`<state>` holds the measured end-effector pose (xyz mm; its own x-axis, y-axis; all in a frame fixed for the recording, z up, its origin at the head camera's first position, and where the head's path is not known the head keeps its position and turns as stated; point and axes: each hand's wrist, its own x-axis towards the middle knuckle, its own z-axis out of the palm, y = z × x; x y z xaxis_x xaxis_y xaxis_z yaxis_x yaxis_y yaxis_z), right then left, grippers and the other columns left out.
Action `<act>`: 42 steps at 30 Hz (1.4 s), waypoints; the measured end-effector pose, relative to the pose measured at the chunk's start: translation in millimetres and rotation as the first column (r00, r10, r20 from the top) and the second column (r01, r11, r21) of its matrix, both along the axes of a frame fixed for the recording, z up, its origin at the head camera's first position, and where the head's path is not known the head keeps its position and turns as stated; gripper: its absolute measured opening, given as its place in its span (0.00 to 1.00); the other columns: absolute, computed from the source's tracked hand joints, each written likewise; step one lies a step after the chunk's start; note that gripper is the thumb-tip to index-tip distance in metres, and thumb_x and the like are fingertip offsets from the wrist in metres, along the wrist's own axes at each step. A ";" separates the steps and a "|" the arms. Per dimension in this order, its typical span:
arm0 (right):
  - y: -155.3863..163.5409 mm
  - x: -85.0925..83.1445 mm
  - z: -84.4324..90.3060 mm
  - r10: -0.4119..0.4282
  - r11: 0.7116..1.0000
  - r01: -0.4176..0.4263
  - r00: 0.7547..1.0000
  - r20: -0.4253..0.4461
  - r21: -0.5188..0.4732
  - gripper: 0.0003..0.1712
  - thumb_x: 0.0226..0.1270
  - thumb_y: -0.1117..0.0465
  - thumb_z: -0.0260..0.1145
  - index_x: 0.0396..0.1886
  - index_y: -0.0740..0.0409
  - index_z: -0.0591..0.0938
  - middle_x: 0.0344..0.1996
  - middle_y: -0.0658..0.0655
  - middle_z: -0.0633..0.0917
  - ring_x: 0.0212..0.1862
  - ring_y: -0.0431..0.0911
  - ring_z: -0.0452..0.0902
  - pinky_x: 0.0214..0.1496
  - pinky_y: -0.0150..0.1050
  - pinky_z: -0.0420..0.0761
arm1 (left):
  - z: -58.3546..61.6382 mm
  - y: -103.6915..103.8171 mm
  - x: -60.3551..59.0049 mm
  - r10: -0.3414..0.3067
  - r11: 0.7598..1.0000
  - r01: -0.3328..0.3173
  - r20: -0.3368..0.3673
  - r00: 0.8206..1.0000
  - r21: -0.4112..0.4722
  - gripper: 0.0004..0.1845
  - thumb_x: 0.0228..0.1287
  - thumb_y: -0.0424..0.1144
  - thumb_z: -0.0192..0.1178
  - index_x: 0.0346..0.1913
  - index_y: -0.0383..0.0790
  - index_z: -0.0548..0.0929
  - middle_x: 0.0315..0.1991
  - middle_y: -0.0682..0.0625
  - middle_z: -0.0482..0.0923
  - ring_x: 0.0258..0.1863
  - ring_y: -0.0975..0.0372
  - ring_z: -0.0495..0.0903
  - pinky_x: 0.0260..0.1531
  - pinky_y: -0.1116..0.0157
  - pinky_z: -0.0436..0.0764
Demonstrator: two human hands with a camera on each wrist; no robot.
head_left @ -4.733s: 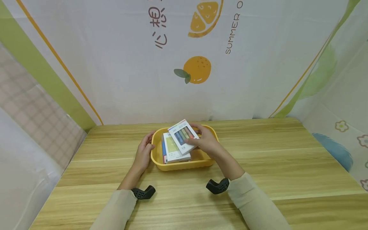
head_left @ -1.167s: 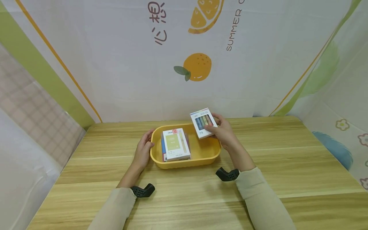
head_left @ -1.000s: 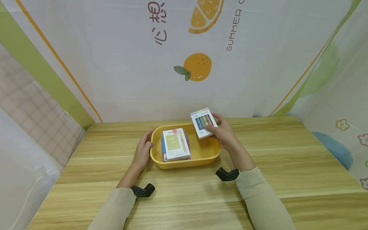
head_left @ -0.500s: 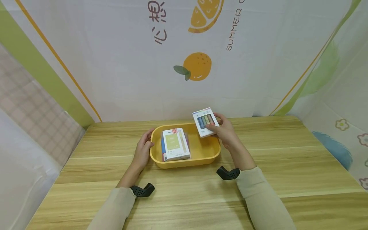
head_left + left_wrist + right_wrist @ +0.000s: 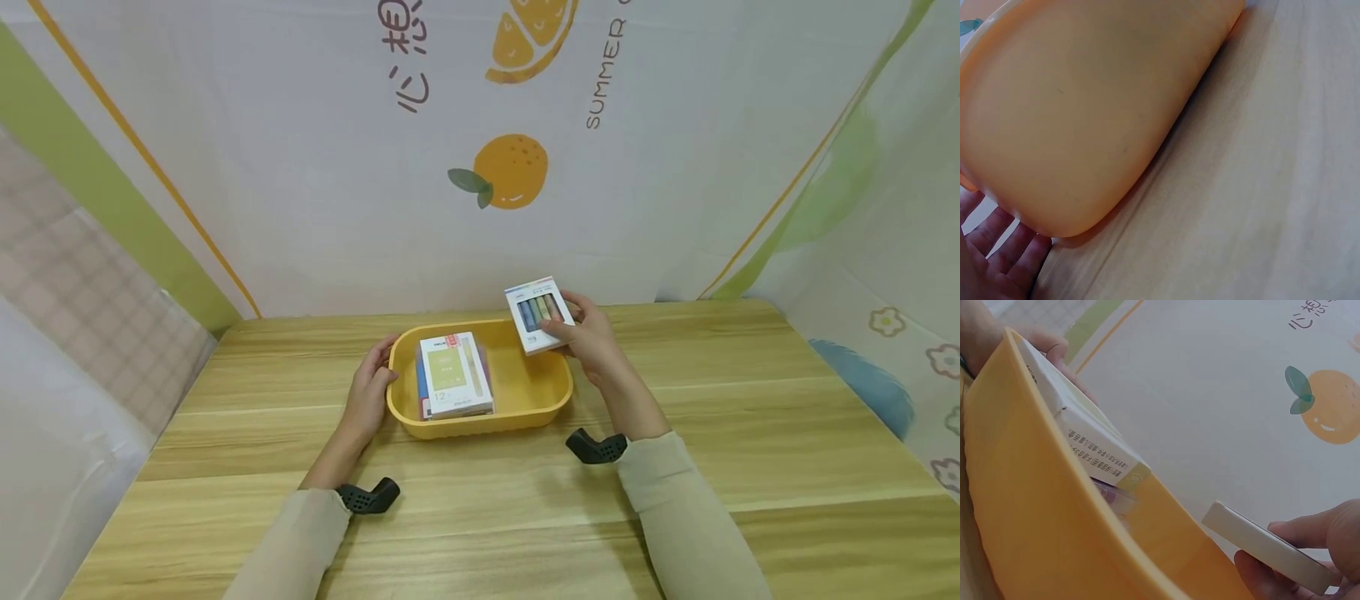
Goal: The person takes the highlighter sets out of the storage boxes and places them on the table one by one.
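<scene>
My right hand [image 5: 595,337] pinches a small white windowed box of coloured sticks [image 5: 534,337], thumb on its front and fingers behind. The box is tilted above the right half of a yellow plastic basket [image 5: 480,427]. In the right wrist view the white box [image 5: 1260,544] shows edge-on between thumb and fingers. My left hand [image 5: 369,392] holds the basket's left end, thumb at the rim; in the left wrist view its fingers [image 5: 1013,250] lie against the outer wall. Inside, at the left, lies a larger white box with a yellow-green panel [image 5: 454,375], marked 12.
Under the larger box, a blue item [image 5: 422,379] and a clear-and-purple package [image 5: 1110,495] peek out. The basket stands on a wood-grain table [image 5: 480,525], with a printed white cloth [image 5: 337,183] hanging behind it.
The right hand has carried the windowed box from above the larger box to the basket's right side, uncovering the larger one. In the last second both hands stay nearly still.
</scene>
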<state>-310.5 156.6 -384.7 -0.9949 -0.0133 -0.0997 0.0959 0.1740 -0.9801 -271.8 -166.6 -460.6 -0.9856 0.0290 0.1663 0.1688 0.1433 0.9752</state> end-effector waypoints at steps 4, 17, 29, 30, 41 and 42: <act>-0.2 -1.7 -0.8 0.003 1.000 -0.003 1.000 0.000 -0.006 0.43 0.69 0.65 0.66 0.80 0.54 0.58 0.54 0.62 0.72 0.39 0.42 0.82 0.37 0.32 0.86 | 0.1 -0.4 -0.3 0.001 1.000 -0.001 -0.001 1.000 0.003 0.32 0.67 0.30 0.40 0.76 0.37 0.63 0.70 0.35 0.68 0.68 0.48 0.69 0.50 0.82 0.73; 7.1 -4.7 -1.3 -0.021 0.999 0.022 1.000 0.008 -0.038 0.43 0.69 0.66 0.65 0.80 0.55 0.58 0.54 0.60 0.73 0.36 0.40 0.82 0.35 0.30 0.85 | -0.1 -0.3 -2.0 -0.008 1.000 0.008 0.000 1.000 0.012 0.32 0.67 0.29 0.40 0.76 0.37 0.62 0.69 0.35 0.68 0.67 0.50 0.69 0.51 0.81 0.74; 13.1 -7.1 -3.5 -0.029 0.999 0.030 0.999 0.020 -0.043 0.44 0.69 0.65 0.65 0.80 0.55 0.56 0.60 0.64 0.72 0.36 0.38 0.83 0.37 0.32 0.86 | -0.9 -0.4 -2.4 -0.001 1.000 0.001 0.000 1.000 0.007 0.32 0.67 0.29 0.40 0.76 0.38 0.63 0.70 0.36 0.68 0.69 0.50 0.68 0.51 0.82 0.73; 13.8 -7.4 -3.8 -0.028 0.999 0.029 0.999 0.022 -0.046 0.44 0.69 0.65 0.65 0.80 0.55 0.56 0.60 0.64 0.72 0.36 0.38 0.83 0.37 0.32 0.86 | -1.0 -0.5 -2.2 -0.002 1.000 0.002 0.000 1.000 0.007 0.32 0.67 0.29 0.40 0.76 0.37 0.63 0.70 0.36 0.68 0.69 0.50 0.68 0.51 0.82 0.73; 18.4 -8.0 -5.0 -0.038 0.998 0.039 0.999 0.023 -0.054 0.44 0.70 0.66 0.64 0.81 0.55 0.54 0.59 0.63 0.72 0.36 0.37 0.83 0.42 0.35 0.87 | -0.7 -0.4 -1.0 0.001 1.000 -0.001 0.005 1.000 0.006 0.32 0.67 0.29 0.40 0.75 0.37 0.63 0.70 0.35 0.68 0.68 0.50 0.68 0.51 0.83 0.72; 18.5 -8.0 -5.1 -0.039 0.998 0.040 0.999 0.025 -0.055 0.44 0.70 0.66 0.64 0.81 0.55 0.54 0.59 0.63 0.72 0.37 0.37 0.83 0.43 0.35 0.87 | -0.9 -0.3 -1.1 0.003 1.000 -0.003 0.004 1.000 0.007 0.32 0.67 0.29 0.40 0.75 0.37 0.63 0.69 0.35 0.68 0.68 0.50 0.68 0.51 0.83 0.72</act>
